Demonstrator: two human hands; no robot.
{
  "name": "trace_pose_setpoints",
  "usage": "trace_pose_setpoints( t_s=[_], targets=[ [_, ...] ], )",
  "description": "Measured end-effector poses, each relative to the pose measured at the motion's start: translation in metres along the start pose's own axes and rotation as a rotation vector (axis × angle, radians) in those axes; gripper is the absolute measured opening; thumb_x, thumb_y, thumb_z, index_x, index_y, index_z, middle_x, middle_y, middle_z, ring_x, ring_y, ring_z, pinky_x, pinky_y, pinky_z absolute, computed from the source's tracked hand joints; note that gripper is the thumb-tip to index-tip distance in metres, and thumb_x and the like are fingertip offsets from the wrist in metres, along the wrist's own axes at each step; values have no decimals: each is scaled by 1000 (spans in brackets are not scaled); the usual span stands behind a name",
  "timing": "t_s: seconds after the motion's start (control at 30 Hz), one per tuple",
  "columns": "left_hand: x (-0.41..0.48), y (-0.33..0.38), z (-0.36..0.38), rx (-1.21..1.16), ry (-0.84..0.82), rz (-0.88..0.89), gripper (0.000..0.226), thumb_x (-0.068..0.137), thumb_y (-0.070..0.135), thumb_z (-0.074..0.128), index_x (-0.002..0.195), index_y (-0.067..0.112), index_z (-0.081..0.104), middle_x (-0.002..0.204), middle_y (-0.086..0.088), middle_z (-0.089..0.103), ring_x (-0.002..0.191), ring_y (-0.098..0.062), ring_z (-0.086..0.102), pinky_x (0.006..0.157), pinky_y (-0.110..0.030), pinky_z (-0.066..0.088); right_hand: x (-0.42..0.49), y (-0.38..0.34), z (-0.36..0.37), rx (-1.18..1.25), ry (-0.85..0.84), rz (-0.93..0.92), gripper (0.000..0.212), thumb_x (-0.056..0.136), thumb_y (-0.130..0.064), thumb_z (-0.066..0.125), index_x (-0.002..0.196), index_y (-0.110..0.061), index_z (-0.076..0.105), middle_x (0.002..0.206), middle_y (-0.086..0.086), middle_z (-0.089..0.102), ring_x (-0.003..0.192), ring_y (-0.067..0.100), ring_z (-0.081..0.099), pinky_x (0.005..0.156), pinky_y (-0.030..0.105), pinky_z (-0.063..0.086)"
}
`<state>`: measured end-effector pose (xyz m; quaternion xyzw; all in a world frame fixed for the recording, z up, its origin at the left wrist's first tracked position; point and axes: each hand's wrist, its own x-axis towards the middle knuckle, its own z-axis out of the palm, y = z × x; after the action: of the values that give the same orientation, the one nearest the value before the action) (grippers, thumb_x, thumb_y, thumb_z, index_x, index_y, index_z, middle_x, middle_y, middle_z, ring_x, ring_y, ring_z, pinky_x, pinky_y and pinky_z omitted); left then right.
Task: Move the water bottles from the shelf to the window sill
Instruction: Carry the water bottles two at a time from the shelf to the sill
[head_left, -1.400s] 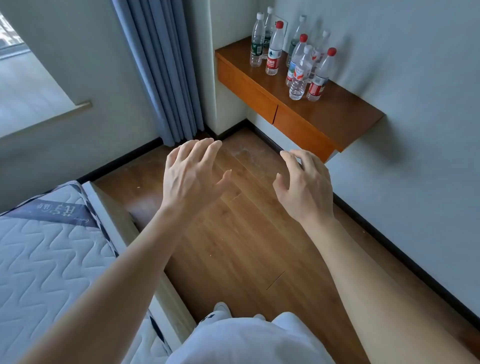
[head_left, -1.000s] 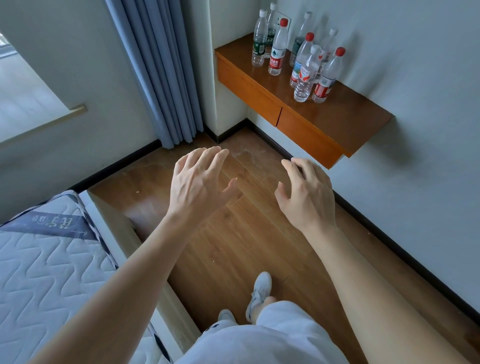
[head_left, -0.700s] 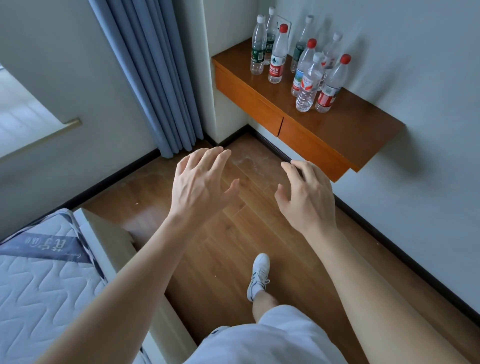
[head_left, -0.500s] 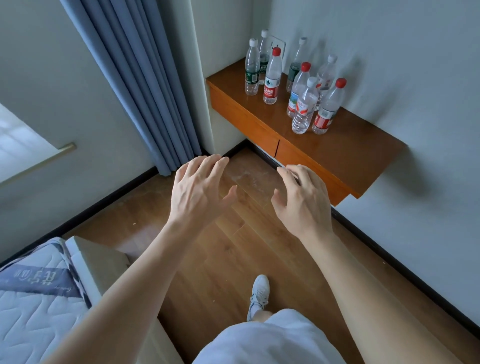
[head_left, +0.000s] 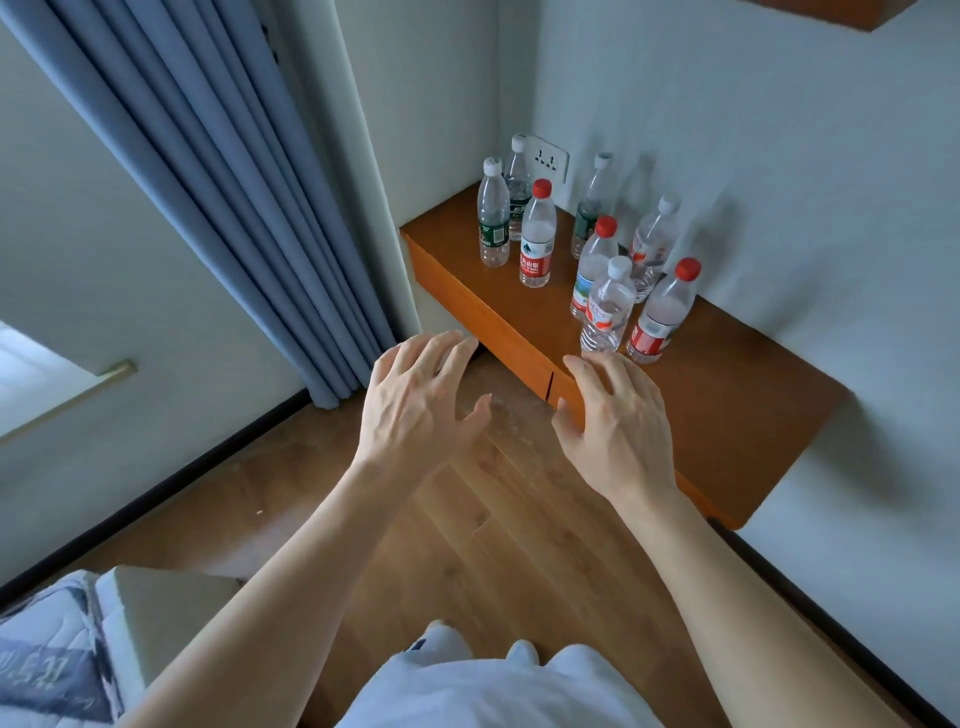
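Several clear plastic water bottles stand upright on a brown wooden shelf (head_left: 737, 395) fixed to the wall at the right. Nearest me are a white-capped bottle (head_left: 605, 306) and a red-capped bottle (head_left: 662, 314). Further back stand another red-capped bottle (head_left: 536, 236) and a green-labelled one (head_left: 493, 215). My left hand (head_left: 415, 405) hovers over the floor left of the shelf, fingers spread, empty. My right hand (head_left: 618, 421) is open over the shelf's front edge, fingertips just short of the white-capped bottle. The window sill (head_left: 67, 395) shows at the far left.
A blue curtain (head_left: 218, 197) hangs between the sill and the shelf corner. A wall socket (head_left: 545, 156) sits behind the bottles. A mattress corner (head_left: 57, 660) lies at the lower left. Wooden floor (head_left: 493, 545) runs below my arms, with my shoes and shorts at the bottom.
I have stepped closer to the shelf, so the bottles appear larger and nearer. Both hands stay open and have come forward, the right one now reaching the shelf's edge.
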<state>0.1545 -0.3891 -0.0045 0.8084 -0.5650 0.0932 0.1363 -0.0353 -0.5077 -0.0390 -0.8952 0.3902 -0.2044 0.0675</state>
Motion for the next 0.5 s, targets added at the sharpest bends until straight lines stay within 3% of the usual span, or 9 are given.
trace_pose_setpoints(
  t_s=[0.2, 0.33, 0.5],
  targets=[
    [53, -5, 31, -22, -53, -12, 58, 90, 58, 44, 135, 23, 50, 140, 2, 54, 129, -23, 47, 108, -44, 38, 44, 25, 18, 0, -16, 30, 53, 90, -42, 62, 135, -16, 58, 136, 10, 60, 131, 29, 54, 104, 45, 47],
    [99, -5, 53, -94, -59, 41, 57, 89, 56, 46, 136, 24, 51, 140, 3, 55, 130, -23, 47, 107, -47, 40, 68, 48, 20, -3, 49, 81, 50, 93, -43, 49, 134, -15, 58, 135, 10, 60, 130, 28, 54, 105, 45, 48],
    [169, -7, 89, -149, -122, 174, 58, 87, 54, 53, 136, 23, 51, 141, 2, 54, 131, -21, 46, 105, -47, 41, 90, 97, 19, -81, 111, 285, 49, 94, -41, 54, 135, -14, 57, 135, 13, 61, 129, 30, 55, 106, 48, 48]
  ],
)
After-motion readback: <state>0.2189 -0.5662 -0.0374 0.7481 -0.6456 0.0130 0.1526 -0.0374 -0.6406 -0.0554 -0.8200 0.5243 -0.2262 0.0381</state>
